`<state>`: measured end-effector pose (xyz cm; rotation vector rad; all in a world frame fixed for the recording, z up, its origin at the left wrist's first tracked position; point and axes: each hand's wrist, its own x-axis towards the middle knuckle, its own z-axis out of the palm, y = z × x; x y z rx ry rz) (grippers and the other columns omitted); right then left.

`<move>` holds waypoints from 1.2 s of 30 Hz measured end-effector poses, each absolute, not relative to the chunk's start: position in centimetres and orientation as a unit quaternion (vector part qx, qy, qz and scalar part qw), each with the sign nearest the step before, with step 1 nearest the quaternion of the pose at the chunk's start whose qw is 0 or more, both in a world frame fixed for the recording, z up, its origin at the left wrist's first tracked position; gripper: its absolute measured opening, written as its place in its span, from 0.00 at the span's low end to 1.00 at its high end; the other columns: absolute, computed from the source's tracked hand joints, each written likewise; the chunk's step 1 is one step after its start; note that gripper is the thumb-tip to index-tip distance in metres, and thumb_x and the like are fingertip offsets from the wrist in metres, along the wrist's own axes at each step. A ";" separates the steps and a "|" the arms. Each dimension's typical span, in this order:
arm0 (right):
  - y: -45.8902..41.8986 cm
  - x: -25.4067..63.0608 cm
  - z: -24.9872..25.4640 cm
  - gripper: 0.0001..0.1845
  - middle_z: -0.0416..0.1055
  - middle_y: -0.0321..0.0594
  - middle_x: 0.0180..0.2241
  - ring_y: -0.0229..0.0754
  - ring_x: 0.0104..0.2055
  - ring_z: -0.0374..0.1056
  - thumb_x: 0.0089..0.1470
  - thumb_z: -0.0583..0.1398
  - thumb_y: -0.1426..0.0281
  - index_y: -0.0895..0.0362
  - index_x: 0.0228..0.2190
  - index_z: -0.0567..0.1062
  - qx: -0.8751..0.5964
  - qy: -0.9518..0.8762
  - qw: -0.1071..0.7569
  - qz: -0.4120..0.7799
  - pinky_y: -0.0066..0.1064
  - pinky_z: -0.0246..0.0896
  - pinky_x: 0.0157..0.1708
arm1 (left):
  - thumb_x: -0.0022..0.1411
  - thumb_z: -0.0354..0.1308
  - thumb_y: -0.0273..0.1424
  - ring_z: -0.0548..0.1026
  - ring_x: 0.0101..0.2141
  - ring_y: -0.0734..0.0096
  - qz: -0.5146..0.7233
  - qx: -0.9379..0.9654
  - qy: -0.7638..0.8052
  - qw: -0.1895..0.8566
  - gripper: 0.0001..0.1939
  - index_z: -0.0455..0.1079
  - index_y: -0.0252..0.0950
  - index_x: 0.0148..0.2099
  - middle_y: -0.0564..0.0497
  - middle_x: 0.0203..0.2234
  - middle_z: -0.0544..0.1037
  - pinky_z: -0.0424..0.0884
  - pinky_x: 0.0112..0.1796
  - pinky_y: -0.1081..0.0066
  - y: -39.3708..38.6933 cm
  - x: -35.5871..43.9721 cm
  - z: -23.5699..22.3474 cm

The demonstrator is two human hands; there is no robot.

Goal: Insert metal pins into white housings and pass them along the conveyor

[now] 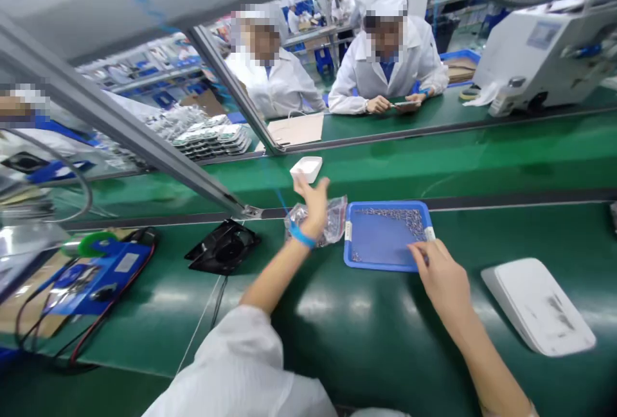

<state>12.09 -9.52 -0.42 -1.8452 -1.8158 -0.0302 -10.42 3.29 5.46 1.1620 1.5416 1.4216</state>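
My left hand [313, 204] is stretched forward with fingers apart, its fingertip just touching the near edge of a small white box [307, 168] on the green belt. A blue strap circles that wrist. Under the hand lies a clear plastic bag [335, 219] of small parts. To its right sits a blue tray [380, 240] with small metal pieces heaped along its far side. My right hand [441, 270] covers the tray's near right corner, fingers curled over the rim.
A white flat device [537, 306] lies at the right, a black fan [222, 247] and a blue fixture with cables [96, 275] at the left. A metal frame bar [144, 141] slants across. Two people in white coats sit opposite, beside a white machine [544, 57].
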 end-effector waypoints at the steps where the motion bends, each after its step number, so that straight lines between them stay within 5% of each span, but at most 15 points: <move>1: -9.9 11.9 -0.2 0.16 0.75 0.37 0.36 0.38 0.29 0.73 0.68 0.52 0.60 0.55 0.38 0.75 -0.665 -0.676 0.313 -0.052 0.29 0.57 0.22 | 0.61 0.66 0.35 0.60 0.63 0.57 0.551 0.467 0.581 0.375 0.29 0.64 0.41 0.62 0.44 0.66 0.54 0.61 0.61 0.56 0.8 -9.9 4.8; 3: -10.5 11.4 0.3 0.15 0.75 0.36 0.35 0.35 0.29 0.72 0.69 0.51 0.61 0.55 0.39 0.74 -0.620 -0.694 0.355 -0.092 0.27 0.56 0.20 | 0.59 0.68 0.39 0.66 0.58 0.60 0.500 0.533 0.494 0.472 0.23 0.73 0.43 0.56 0.46 0.61 0.63 0.64 0.60 0.62 -3.9 -8.8 3.1; 5: -10.9 10.7 0.9 0.10 0.74 0.36 0.35 0.34 0.30 0.73 0.68 0.53 0.66 0.56 0.39 0.72 -0.570 -0.728 0.370 -0.093 0.25 0.59 0.22 | 0.58 0.67 0.47 0.75 0.43 0.64 0.450 0.536 0.438 0.564 0.24 0.76 0.42 0.53 0.45 0.47 0.74 0.74 0.48 0.64 -7.3 -7.9 1.3; 7: -11.2 10.2 1.2 0.06 0.74 0.36 0.34 0.33 0.32 0.73 0.67 0.54 0.70 0.56 0.39 0.71 -0.514 -0.768 0.374 -0.084 0.24 0.61 0.27 | 0.57 0.66 0.52 0.75 0.31 0.69 0.415 0.502 0.399 0.645 0.28 0.76 0.39 0.52 0.47 0.35 0.77 0.75 0.36 0.67 -8.8 -7.5 0.0; 11: -11.5 9.9 1.2 0.06 0.73 0.37 0.31 0.34 0.29 0.72 0.65 0.54 0.78 0.58 0.39 0.71 -0.432 -0.828 0.346 -0.092 0.25 0.62 0.28 | 0.45 0.74 0.52 0.73 0.24 0.75 0.357 0.420 0.347 0.759 0.29 0.78 0.32 0.37 0.48 0.27 0.78 0.72 0.31 0.72 -8.3 -7.5 -1.6; 24: -16.5 9.4 1.5 0.13 0.74 0.35 0.36 0.33 0.27 0.73 0.69 0.50 0.63 0.54 0.40 0.73 -0.547 -0.800 0.235 0.071 0.25 0.61 0.20 | 0.37 0.80 0.44 0.77 0.28 0.75 0.266 0.311 0.290 0.865 0.29 0.74 0.31 0.35 0.49 0.26 0.79 0.71 0.32 0.76 -9.8 -8.0 -3.0; 29: -18.0 8.9 0.5 0.12 0.76 0.36 0.35 0.33 0.28 0.74 0.68 0.54 0.65 0.55 0.40 0.76 -0.598 -0.753 0.274 -0.003 0.24 0.63 0.22 | 0.41 0.78 0.45 0.79 0.31 0.70 0.263 0.349 0.315 0.843 0.27 0.75 0.31 0.35 0.47 0.29 0.81 0.75 0.38 0.71 -9.9 -7.4 -3.1; 36: -18.9 7.7 -0.1 0.14 0.78 0.39 0.40 0.35 0.34 0.76 0.69 0.52 0.67 0.57 0.45 0.76 -0.668 -0.716 0.198 -0.036 0.26 0.63 0.25 | 0.49 0.74 0.44 0.79 0.33 0.72 0.262 0.423 0.377 0.781 0.20 0.73 0.36 0.35 0.52 0.29 0.81 0.72 0.40 0.73 -10.3 -7.9 -3.4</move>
